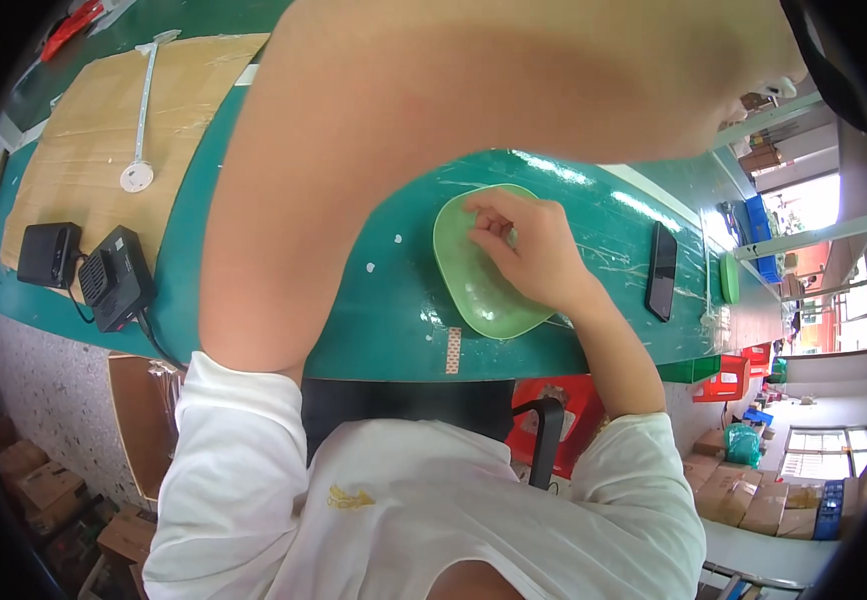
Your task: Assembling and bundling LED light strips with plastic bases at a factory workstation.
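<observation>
A light green shallow dish [474,290] lies on the teal table [394,310] in front of me. My right hand [534,255] reaches into it, fingers curled together with the tips against the dish's inner wall; whether they pinch anything is hidden. My left forearm [404,130] is raised close to the camera and runs from lower left to upper right, covering much of the table. The left hand itself is out of the picture.
A black phone [662,270] and a small green disc [730,278] lie right of the dish. At left are two black boxes [104,275] with cables, a cardboard sheet [84,130] and a white strip with a round end [137,175]. Cartons [754,495] stand lower right.
</observation>
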The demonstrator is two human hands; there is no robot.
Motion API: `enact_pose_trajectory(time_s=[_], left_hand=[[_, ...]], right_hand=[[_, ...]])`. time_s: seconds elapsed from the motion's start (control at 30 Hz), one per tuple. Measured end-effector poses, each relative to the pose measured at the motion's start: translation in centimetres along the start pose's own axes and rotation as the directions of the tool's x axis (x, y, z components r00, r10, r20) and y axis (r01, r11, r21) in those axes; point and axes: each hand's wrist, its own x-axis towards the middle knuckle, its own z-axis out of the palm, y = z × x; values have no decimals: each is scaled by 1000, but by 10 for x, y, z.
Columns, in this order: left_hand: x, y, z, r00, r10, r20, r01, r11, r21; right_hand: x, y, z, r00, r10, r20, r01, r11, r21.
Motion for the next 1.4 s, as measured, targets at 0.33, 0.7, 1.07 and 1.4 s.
enact_pose_trajectory(time_s=[0.33, 0.7, 1.07, 1.4], left_hand=[[42, -20, -5, 998, 64, -2, -64, 997, -36], [30, 3, -37, 988, 143, 54, -140, 989, -46], [49, 11, -28, 892, -243, 381, 257, 966, 16], [42, -9, -4, 992, -130, 5, 130, 989, -77]], right_hand=[[-10, -17, -27, 996, -78, -51, 80, 996, 49], [-21, -38, -57, 991, 130, -45, -127, 990, 60], [-25, -22, -67, 921, 304, -243, -159, 864, 477], [0, -106, -133, 771, -276, -574, 418, 899, 130]])
